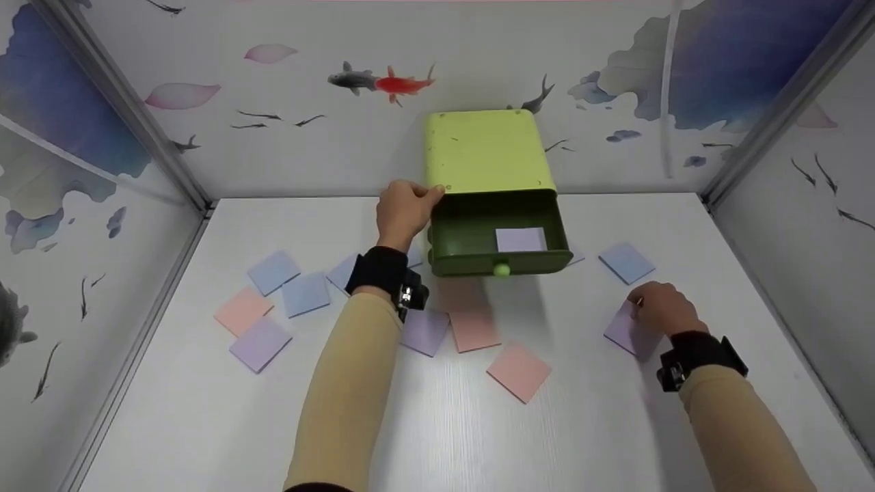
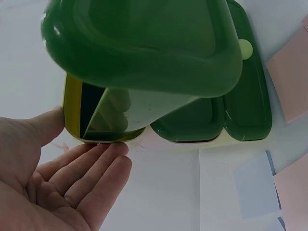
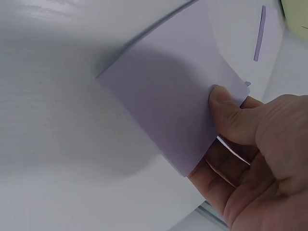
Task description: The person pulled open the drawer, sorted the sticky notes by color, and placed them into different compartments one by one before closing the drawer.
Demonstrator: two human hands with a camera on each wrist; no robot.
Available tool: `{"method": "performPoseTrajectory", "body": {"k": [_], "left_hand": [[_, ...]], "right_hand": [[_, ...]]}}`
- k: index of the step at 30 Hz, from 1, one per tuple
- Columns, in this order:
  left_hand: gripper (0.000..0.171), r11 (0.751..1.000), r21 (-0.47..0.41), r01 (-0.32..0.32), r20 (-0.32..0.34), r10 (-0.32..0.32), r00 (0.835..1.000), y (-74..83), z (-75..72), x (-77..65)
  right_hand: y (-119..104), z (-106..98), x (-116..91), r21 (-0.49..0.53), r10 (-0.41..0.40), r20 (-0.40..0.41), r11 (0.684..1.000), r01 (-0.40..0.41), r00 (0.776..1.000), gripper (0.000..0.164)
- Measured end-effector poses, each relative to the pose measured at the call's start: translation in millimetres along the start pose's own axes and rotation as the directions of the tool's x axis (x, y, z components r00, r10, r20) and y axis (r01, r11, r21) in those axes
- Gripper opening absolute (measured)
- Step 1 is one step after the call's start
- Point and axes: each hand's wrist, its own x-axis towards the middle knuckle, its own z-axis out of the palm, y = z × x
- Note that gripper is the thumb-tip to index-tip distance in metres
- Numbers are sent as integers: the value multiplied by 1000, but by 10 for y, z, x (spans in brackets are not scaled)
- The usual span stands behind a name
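The right hand (image 1: 664, 307) pinches a purple sticky note pad (image 3: 159, 91) at one corner, thumb on its face and fingers behind it. Its free part hangs over the white table's right side. At the upper left corner of a light green drawer cabinet (image 1: 489, 150), the left hand (image 1: 408, 213) touches the casing, thumb on one edge and fairly straight fingers along the side. The top drawer (image 1: 501, 265), dark green with a round knob, is pulled out. Inside it lies one pale purple pad (image 1: 521, 240). Lower drawers (image 2: 248, 91) are closed in the left wrist view.
Blue pads (image 1: 273, 272), pink pads (image 1: 518, 372) and purple pads (image 1: 261, 344) lie scattered left of and in front of the cabinet. One blue pad (image 1: 627, 262) lies behind the right hand. Patterned walls (image 1: 307, 157) enclose the white table (image 1: 437, 437) at back and sides.
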Motion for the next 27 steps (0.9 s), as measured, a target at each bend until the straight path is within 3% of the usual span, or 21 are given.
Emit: {"method": "performPoseTrajectory", "body": {"k": [8,17,27], "left_hand": [[36,1000,14,9,0,-9,1000,16,9,0],[34,1000,4,-12,-12,12,1000,-11,13,-3],[34,1000,4,-8,-7,8,1000,-3,14,-22]], "right_hand": [[-192,-99,-2,-5,-16,-10,1000,16,1000,29],[-480,-231,7,-59,-100,-80,994,95,992,27],[-771,-507,-46,-103,-125,-114,988,113,986,28]]}}
